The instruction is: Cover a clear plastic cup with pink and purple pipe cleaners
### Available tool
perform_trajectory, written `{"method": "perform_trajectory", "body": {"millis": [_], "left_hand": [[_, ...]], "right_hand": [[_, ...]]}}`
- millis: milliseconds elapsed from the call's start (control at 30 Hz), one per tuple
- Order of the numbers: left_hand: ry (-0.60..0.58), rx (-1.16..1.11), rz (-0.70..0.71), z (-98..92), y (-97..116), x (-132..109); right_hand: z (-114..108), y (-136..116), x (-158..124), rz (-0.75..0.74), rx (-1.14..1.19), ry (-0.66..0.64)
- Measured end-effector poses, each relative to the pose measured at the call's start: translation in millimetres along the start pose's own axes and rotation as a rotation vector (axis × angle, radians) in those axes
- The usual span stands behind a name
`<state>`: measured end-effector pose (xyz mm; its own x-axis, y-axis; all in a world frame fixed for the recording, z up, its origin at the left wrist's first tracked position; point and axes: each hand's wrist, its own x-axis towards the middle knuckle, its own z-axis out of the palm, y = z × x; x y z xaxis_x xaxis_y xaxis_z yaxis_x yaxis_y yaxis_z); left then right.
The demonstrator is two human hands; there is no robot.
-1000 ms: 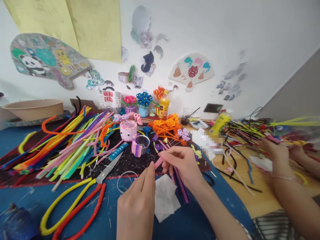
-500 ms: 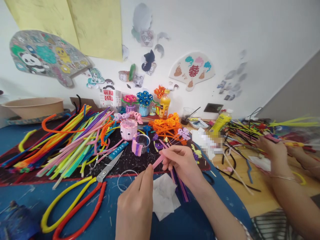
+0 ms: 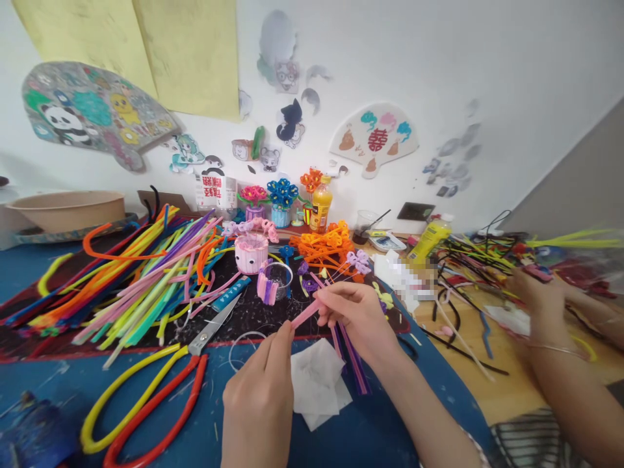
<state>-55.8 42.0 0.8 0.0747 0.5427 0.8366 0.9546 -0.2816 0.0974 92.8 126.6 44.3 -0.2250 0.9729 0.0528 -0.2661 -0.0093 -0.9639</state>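
White wall with cut-out stickers and a white fan-shaped panel rises behind a tabletop covered by a glossy blue sheet. Near the front edge, the person's left hand and right hand face each other, holding a short, fuzzy pale-pink strip raised between them. The left fingertips pinch its nearer end; the right thumb and forefinger grip the farther end, the other right fingers curled under. Below lies a crumpled white paper sheet, and beside the right wrist a bundle of purple and pink fuzzy stems; whether the right hand also touches these cannot be told. Beyond the strip stand a clear cup partly wrapped in pink and purple stems and a pink cup with googly eyes. To the left, open-handled scissors with red and yellow grips lie before a heap of multicoloured fuzzy stems. Judging by the pose, the step in hand is shaping or straightening the strip; the next move seems to call for a light, steady pinch at both ends. Off to the right, another person's hand is at work.
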Motion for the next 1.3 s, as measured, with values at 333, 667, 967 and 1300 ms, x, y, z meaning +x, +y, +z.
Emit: {"method": "perform_trajectory", "body": {"millis": [333, 667, 967, 1300], "left_hand": [[-0.176, -0.703, -0.798, -5.4, -5.6, 12.3], [-0.3, -0.829, -0.864, -9.0, -5.2, 14.6], [-0.273, -0.636, -0.7, -6.7, -4.2, 11.8], [-0.059, -0.476, -0.397, -8.0, 0.0, 13.9]], "right_hand": [[-7.7, -3.0, 0.2, 0.032, -0.036, -0.084], [-8.9, -9.7, -3.2, -0.121, -0.547, -0.324], [-3.9, -5.8, -7.4, -0.361, -0.76, -0.416], [-7.3, -6.8, -8.9, -0.066, -0.589, -0.434]]}}
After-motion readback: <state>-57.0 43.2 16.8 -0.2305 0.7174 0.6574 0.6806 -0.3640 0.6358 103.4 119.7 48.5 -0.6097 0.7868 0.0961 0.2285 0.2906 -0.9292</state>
